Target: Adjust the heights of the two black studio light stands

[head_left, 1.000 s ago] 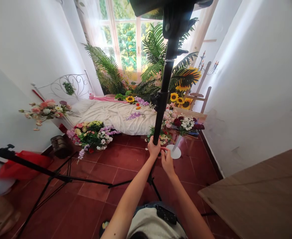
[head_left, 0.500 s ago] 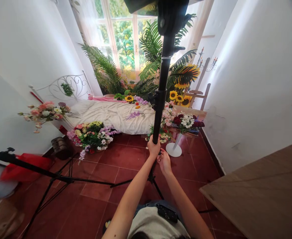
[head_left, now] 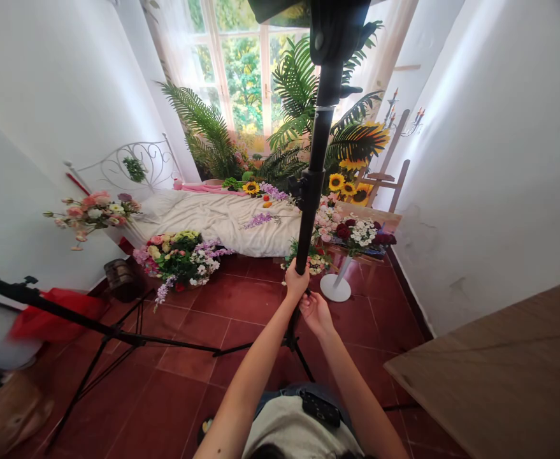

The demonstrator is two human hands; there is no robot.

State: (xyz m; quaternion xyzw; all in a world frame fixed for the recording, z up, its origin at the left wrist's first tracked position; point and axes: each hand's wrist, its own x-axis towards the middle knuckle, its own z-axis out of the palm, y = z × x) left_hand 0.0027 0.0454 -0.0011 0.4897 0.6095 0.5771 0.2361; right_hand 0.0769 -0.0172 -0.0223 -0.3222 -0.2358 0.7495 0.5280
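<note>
A black light stand rises in front of me, its pole slanting up to a dark fixture at the top of the view. My left hand is wrapped round the lower part of the pole. Just below and to the right, my right hand has its fingers bent and pinched at a small dark knob on the stand. The knob is mostly covered by the fingertips. The stand's legs spread over the red tiles beneath my hands.
A second black stand reaches across the left. Beyond are a bed with a white blanket, flower bunches, palm leaves and an easel. A brown board juts in at right.
The view has shifted slightly, so the room appears a little further right. Both hands keep their places on the stand, with only a small shift in the right hand's fingers.
</note>
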